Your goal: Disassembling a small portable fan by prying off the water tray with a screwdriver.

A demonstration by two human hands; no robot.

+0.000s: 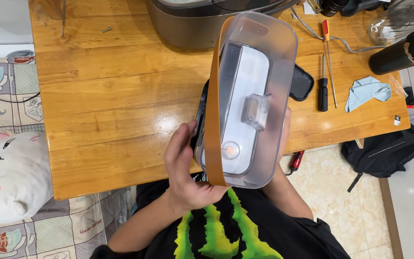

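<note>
Nearest the lens, a clear plastic tank with an orange-brown band down its left edge is held up on end above the near edge of the wooden table, its open hollow showing a white inner panel, a small clear clip and a round orange-centred fitting low down. Left hand grips the tank's lower left side, fingers curled closed around the band and the dark part behind it. Right hand is largely hidden behind the tank's right wall; only a strip of it shows, pressed to the wall, and how far its fingers are closed cannot be told. Behind the tank sits a black oval tray, partly covered. Farther right lie a black-handled screwdriver, a thin red-handled screwdriver and a crumpled light-blue cloth. A grey metal appliance stands at the far edge. A white cat cushion rests left of the table.
</note>
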